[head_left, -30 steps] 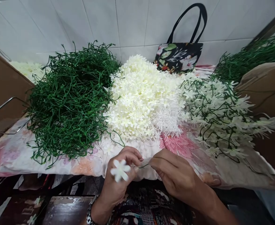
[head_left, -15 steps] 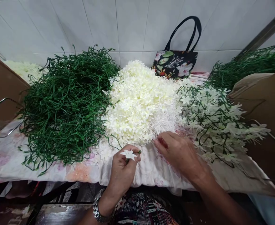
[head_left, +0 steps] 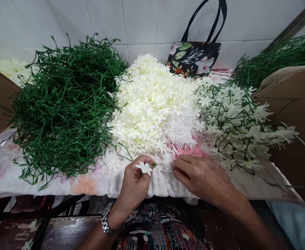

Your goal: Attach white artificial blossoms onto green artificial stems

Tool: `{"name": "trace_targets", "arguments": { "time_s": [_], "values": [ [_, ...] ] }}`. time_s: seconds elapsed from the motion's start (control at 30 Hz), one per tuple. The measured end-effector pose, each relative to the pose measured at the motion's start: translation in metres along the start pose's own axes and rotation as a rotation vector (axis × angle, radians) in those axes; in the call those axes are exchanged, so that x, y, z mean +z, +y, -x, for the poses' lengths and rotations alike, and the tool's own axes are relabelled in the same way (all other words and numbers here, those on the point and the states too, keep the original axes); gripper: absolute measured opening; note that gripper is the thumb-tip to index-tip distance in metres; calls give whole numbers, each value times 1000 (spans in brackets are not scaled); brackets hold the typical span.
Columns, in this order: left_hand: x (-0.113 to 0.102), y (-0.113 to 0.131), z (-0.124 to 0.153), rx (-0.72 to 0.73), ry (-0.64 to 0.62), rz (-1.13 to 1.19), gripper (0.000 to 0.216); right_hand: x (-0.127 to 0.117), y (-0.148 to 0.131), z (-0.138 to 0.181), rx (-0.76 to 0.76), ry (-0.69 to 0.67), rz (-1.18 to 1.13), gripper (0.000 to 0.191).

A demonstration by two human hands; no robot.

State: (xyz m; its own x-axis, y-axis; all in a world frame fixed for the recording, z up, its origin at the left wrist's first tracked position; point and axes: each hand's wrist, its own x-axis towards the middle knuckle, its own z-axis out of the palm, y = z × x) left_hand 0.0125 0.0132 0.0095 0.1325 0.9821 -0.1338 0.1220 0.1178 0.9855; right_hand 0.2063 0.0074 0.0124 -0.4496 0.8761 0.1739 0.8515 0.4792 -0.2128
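My left hand (head_left: 136, 182) is closed round a thin green stem with a small white flower (head_left: 145, 168) fixed on it. My right hand (head_left: 203, 177) pinches a tiny white spiky piece (head_left: 166, 169) and holds it against the stem's tip. Both hands hover at the near edge of a floral cloth (head_left: 90, 180). Just beyond them lies a heap of loose cream flower heads (head_left: 152, 104), with feathery white pieces (head_left: 180, 128) at its front. A pile of bare green stems (head_left: 64, 104) lies to the left, and finished stems with flowers (head_left: 240, 121) lie to the right.
A black floral tote bag (head_left: 194, 57) leans on the white tiled wall behind. Brown cardboard boxes (head_left: 295, 100) stand at right and left; more green stems (head_left: 277, 59) top the right one. A wristwatch (head_left: 105, 222) is on my left wrist.
My right hand reached to the feathery white pieces, then came back to the stem tip with one pinched. The left hand kept hold of the flowered stem.
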Motion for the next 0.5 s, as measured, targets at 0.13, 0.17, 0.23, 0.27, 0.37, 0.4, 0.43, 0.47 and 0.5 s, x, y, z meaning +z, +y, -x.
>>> {"name": "trace_targets", "arguments": {
  "time_s": [0.13, 0.17, 0.23, 0.27, 0.37, 0.4, 0.43, 0.47, 0.5],
  "values": [
    [0, -1, 2, 35, 9, -35, 10, 0, 4, 1, 27, 101, -100, 17],
    [0, -1, 2, 66, 20, -50, 10, -1, 4, 0, 28, 123, -120, 18],
    [0, -1, 2, 107, 35, -61, 11, -2, 1, -2, 20, 149, -149, 18],
    [0, -2, 2, 105, 35, -55, 12, -3, -1, -5, 11, 159, -158, 18],
    [0, -6, 3, 51, 32, -3, 11, -6, -12, -14, -22, 133, -139, 18],
    [-1, -7, 3, 37, 39, 16, 10, -6, -15, -18, -34, 101, -119, 18],
    [-1, -9, 4, 31, 52, 36, 10, -6, -17, -21, -46, 61, -93, 16],
    [-2, -11, 5, 31, 68, 51, 10, -5, -20, -24, -57, 19, -63, 15],
    [-3, -12, 6, 37, 85, 56, 10, -3, -21, -27, -67, -10, -33, 14]
  ]
}}
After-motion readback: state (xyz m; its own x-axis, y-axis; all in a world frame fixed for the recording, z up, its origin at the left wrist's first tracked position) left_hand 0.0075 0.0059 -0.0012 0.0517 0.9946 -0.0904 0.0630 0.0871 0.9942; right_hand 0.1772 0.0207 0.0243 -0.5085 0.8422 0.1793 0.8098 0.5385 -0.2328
